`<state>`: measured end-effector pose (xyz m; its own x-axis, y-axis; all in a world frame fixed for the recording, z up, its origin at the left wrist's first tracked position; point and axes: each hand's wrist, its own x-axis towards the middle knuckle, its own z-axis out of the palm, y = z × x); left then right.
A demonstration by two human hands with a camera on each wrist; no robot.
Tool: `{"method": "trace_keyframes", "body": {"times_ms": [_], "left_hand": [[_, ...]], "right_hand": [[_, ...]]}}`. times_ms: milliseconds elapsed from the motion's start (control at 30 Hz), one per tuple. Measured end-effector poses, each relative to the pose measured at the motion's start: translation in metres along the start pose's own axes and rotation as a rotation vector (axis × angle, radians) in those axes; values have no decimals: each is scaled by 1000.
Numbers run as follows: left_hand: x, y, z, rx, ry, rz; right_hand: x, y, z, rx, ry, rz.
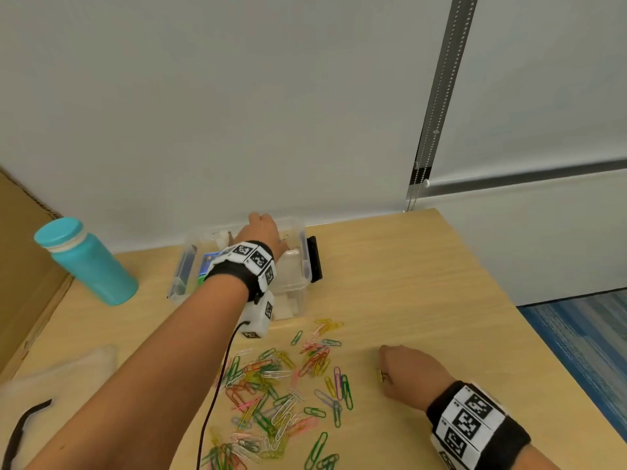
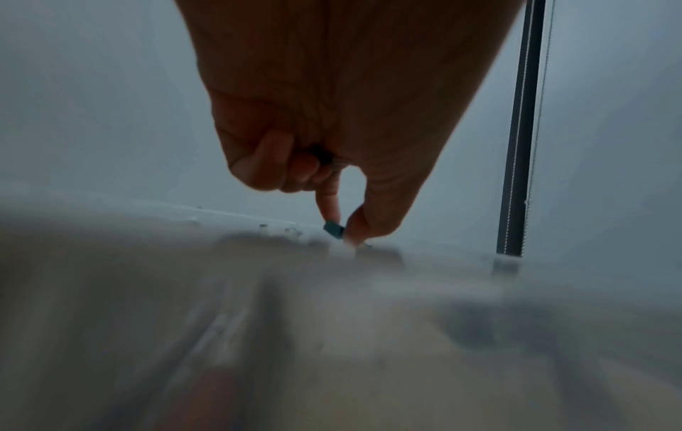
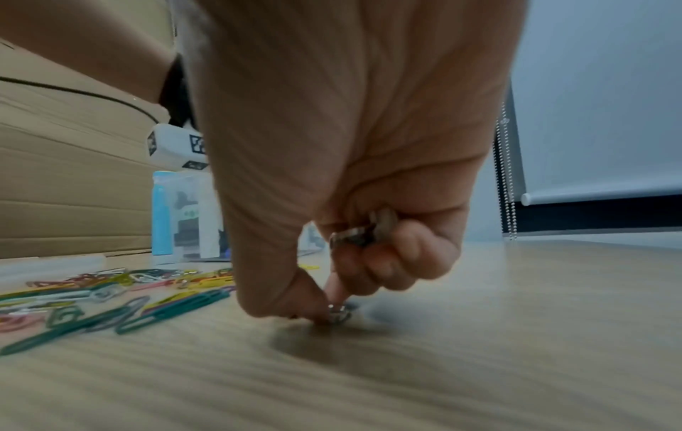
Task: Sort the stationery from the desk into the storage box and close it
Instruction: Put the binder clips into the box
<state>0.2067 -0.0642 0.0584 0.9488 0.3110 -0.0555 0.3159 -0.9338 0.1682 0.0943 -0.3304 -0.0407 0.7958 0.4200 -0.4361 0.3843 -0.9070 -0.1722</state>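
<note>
At the desk's (image 1: pixel 424 283) far edge, against the wall, sits the box (image 1: pixel 303 256): clear plastic, lid off, walled into compartments, a black latch on its right side; a blue card and a dark pen-like thing lie in its left compartments, contents otherwise hard to read. Nearer the person, clips (image 1: pixel 281 378) lie loose over the desk in a wide scatter; green, pink, yellow, red, white wire.

Left hand (image 1: pixel 261 228) reaches over the box's far right compartment; head view shows only its back. Left wrist view shows what that hides: forefinger and thumb pinched narrow on a small teal piece (image 2: pixel 334 229), other fingers curled in; the box below is a blur there.

Right hand (image 1: pixel 407 374) is low on the desk, right of the clips, knuckles up. Right wrist view adds the underside: thumb and forefinger tips pinch a small metal bit (image 3: pixel 337 312) at the desk surface; the curled fingers hold more small metal pieces (image 3: pixel 363 230) against the palm; what kind, cannot tell.

A teal bottle (image 1: pixel 88 262) stands left of the box; cardboard (image 1: pixel 23 266) beyond it.
</note>
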Motion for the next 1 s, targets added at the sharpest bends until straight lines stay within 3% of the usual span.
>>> {"method": "trace_keyframes", "body": {"times_ms": [233, 400, 533, 633, 800, 900, 1000], "left_hand": [[9, 6, 0, 65, -168, 46], [-24, -33, -2, -242, 73, 218], [-57, -90, 7, -201, 242, 136], [-63, -130, 22, -137, 239, 45], [-63, -142, 33, -140, 245, 94], [-66, -142, 35, -146, 256, 111], [-68, -141, 36, -156, 249, 106]], "right_hand": [[0, -14, -7, -89, -94, -1], [-2, -5, 0, 91, -119, -63], [-5, -1, -15, 281, -155, -115], [-9, -16, -51, 405, -46, -201], [12, -81, -131, 601, 78, -260], [50, -118, -161, 701, 171, -165], [102, -139, -174, 858, 131, -19]]}}
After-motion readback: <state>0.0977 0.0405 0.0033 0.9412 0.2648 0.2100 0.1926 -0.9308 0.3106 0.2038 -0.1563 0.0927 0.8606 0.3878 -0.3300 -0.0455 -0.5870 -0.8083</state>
